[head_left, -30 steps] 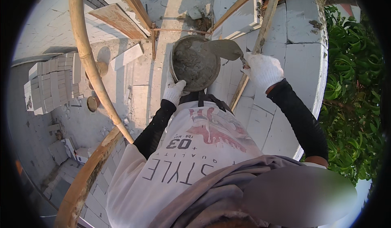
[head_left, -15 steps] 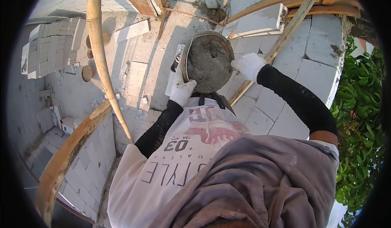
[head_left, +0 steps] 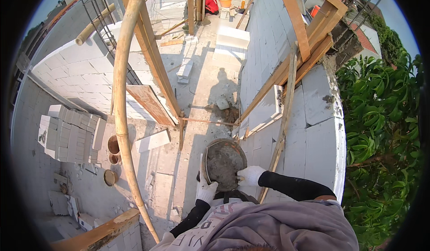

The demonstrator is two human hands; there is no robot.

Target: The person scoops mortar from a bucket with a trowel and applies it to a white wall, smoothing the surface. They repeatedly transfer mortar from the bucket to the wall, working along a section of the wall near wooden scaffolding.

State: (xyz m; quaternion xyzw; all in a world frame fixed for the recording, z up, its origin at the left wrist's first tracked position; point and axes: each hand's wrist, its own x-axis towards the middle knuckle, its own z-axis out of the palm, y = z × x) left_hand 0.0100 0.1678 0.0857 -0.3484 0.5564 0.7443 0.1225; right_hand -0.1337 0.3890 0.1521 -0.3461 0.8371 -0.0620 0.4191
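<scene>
A round bucket [head_left: 204,154] filled with wet grey mortar [head_left: 225,165] is in front of my body, its mouth tipped up toward me. My left hand [head_left: 207,190], in a white knit glove, grips the bucket's near-left rim, thumb on top. On the right side, my gloved right hand [head_left: 251,175] is closed on the rim, its fingertips at the mortar's edge. Black sleeves cover both forearms. The underside of the bucket is hidden.
A bamboo pole [head_left: 121,94] rises at the left, with stacked white blocks [head_left: 71,132] beyond it. On the right, a wooden batten [head_left: 282,134] leans along the block wall [head_left: 320,139]. A person in red [head_left: 212,4] is far ahead, near an orange bucket [head_left: 225,1].
My view has tilted up, bringing the far passage into sight and the bucket lower in the picture. Both hands are still at the bucket's rim.
</scene>
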